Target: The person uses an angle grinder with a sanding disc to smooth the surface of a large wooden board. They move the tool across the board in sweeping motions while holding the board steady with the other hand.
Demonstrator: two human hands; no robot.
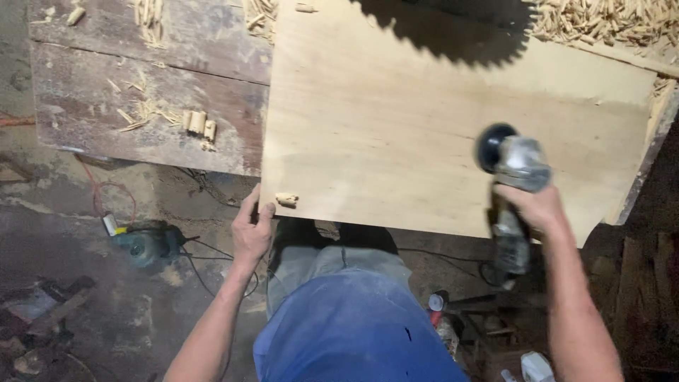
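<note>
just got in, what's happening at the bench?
A person stands over a pale plywood sheet lying on a rough wooden workbench. The left hand grips the sheet's near corner. The right hand holds an angle grinder with a dark disc over the sheet's right part; blur hides whether it touches. Short wooden dowel pieces and shavings lie on the bench. A second green power tool sits on the floor.
</note>
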